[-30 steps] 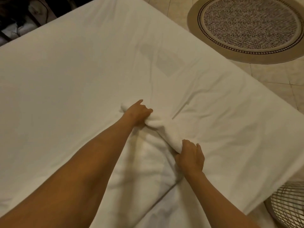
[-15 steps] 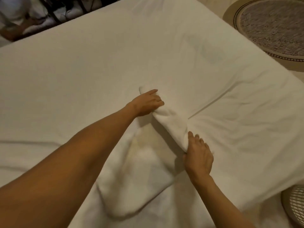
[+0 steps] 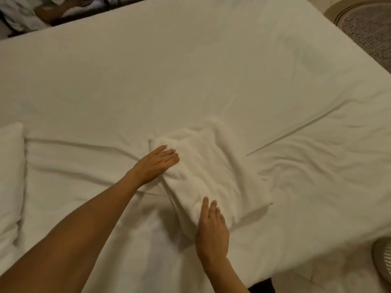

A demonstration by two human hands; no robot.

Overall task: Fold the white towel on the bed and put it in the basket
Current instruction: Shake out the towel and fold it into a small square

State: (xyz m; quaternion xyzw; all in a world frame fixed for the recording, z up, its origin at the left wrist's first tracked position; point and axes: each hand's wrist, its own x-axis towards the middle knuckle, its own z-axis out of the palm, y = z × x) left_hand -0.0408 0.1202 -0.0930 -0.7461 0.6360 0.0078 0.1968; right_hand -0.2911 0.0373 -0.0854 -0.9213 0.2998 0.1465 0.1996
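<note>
The white towel (image 3: 213, 174) lies folded into a thick rectangle on the bed (image 3: 190, 70), near the middle of the view. My left hand (image 3: 155, 164) rests flat on its far left corner with straight fingers. My right hand (image 3: 212, 227) presses flat on its near corner, fingers straight and pointing away from me. Neither hand grips the cloth. The basket (image 3: 382, 258) shows only as a wire rim at the lower right edge, on the floor beside the bed.
A white pillow (image 3: 10, 178) lies at the left edge of the bed. The sheet is wrinkled around the towel. A round rug (image 3: 368, 28) sits on the floor at the top right. Another person's arm (image 3: 53, 11) shows beyond the bed's far edge.
Both hands let go of the gripped towel edge after folding it over. The towel went from a long strip to a compact rectangle, and both hands now lie flat on it.
</note>
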